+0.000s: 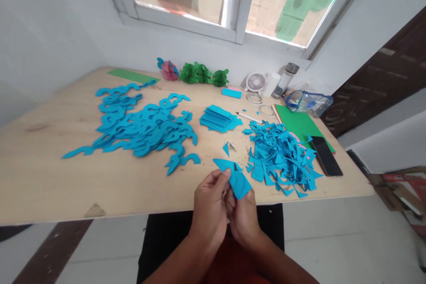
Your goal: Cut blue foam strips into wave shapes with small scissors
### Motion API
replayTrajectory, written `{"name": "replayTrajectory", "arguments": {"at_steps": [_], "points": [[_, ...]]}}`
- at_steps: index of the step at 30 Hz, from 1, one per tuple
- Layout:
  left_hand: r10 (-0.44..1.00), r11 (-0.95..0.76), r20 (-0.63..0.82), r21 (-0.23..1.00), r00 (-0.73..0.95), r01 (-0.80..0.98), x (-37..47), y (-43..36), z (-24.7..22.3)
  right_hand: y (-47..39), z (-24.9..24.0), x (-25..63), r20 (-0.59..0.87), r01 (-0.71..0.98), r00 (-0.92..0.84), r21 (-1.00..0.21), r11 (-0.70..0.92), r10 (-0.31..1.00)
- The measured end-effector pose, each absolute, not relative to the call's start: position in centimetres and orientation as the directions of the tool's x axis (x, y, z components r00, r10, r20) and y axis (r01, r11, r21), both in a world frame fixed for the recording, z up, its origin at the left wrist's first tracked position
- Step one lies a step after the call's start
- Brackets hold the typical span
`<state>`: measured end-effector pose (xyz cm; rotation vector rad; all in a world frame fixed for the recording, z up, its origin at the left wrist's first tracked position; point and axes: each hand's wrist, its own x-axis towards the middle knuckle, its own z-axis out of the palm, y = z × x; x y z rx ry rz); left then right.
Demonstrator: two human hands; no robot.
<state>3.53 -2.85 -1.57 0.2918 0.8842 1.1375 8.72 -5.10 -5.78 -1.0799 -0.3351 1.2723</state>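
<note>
My left hand (210,199) pinches a folded piece of blue paper (241,185) between thumb and fingers at the table's front edge. A curved line shows on this paper, and a pointed blue flap sticks out at its far left. My right hand (245,216) is closed just below the paper, close against my left hand. What its fingers hold is hidden behind the paper and the hands. Beyond them lies a small blue scrap (226,148). To the right is a heap of blue paper scraps (282,155); to the left, a pile of wavy blue paper cutouts (143,128).
A stack of blue paper pieces (219,118) lies mid-table, near a white pen (249,117). At right are a black phone (326,156) and green sheets (296,124). Along the wall stand green paper shapes (196,73), a small fan (255,82) and a bottle (285,80).
</note>
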Motion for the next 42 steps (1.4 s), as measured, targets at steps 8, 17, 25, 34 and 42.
{"name": "replayTrajectory", "arguments": {"at_steps": [8, 17, 25, 34, 42], "points": [[0.87, 0.437, -0.47, 0.59, 0.151, -0.679, 3.7, -2.7, -1.6, -4.8, -5.9, 8.8, -0.315, -0.564, 0.369, -0.824, -0.059, 0.874], [0.858, 0.445, -0.492, 0.567, 0.148, -0.693, 3.7, -2.7, -1.3, -4.9, -6.0, 8.6, -0.288, -0.497, 0.396, -0.866, -0.06, 0.872], [0.869, 0.432, -0.474, 0.58, 0.145, -0.691, 3.6, -2.7, -1.5, -4.9, -5.5, 8.4, -0.271, -0.508, 0.408, -0.861, -0.03, 0.872], [0.88, 0.41, -0.457, 0.598, 0.127, -0.689, 3.5, -2.7, -0.9, -5.2, -5.8, 8.7, -0.293, -0.555, 0.349, -0.83, -0.056, 0.89], [0.877, 0.426, -0.457, 0.599, 0.147, -0.679, 3.5, -2.9, -0.6, -5.1, -5.0, 8.4, -0.297, -0.51, 0.406, -0.859, -0.056, 0.864]]}}
